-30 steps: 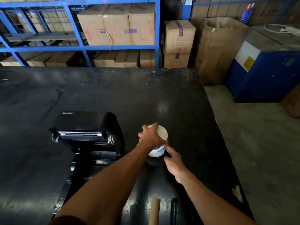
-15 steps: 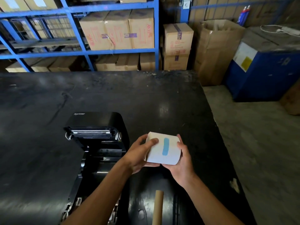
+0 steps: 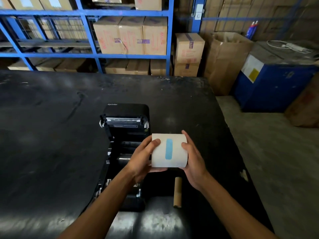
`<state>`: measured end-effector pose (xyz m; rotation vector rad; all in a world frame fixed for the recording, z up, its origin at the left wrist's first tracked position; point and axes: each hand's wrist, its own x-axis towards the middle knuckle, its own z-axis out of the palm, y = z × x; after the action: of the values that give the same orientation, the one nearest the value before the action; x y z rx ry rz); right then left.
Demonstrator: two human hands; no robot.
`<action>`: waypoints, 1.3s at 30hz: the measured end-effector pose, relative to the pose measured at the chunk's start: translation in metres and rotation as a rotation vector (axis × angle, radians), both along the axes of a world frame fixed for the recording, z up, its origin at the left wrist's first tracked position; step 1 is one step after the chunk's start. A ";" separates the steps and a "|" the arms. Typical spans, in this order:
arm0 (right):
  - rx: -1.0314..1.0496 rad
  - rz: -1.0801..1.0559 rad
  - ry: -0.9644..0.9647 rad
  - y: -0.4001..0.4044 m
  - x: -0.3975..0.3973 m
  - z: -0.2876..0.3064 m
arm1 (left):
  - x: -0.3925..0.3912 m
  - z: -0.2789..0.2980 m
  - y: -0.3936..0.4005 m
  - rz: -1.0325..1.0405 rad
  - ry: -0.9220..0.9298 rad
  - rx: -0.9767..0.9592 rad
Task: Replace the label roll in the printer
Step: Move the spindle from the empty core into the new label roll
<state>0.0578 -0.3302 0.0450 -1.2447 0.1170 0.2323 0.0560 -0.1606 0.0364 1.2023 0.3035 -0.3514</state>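
Label roll [image 3: 169, 150]: raised above the desk [image 3: 51, 135], just right of the open printer [image 3: 126, 135].
Left hand [image 3: 143, 157], right hand [image 3: 193, 157]: I clasp its ends.
Technique: keep it level, seat squarely.

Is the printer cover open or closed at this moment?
Open. The printer has its lid tilted back, and the inner bay shows, with no roll visible.
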 end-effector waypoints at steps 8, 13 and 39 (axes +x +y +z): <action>-0.749 0.155 -0.391 0.011 -0.026 0.028 | -0.025 0.001 0.033 0.052 -0.156 0.017; -0.937 0.059 -0.494 0.020 -0.046 0.033 | -0.031 -0.003 0.038 0.046 -0.186 0.021; -1.017 0.176 -0.849 0.035 -0.089 0.011 | -0.049 -0.023 0.055 0.168 -0.020 -0.016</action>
<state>-0.0312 -0.2956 0.0559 -2.2648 -0.6930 -0.2663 0.0074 -0.1051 0.0137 1.1551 0.3810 -0.1960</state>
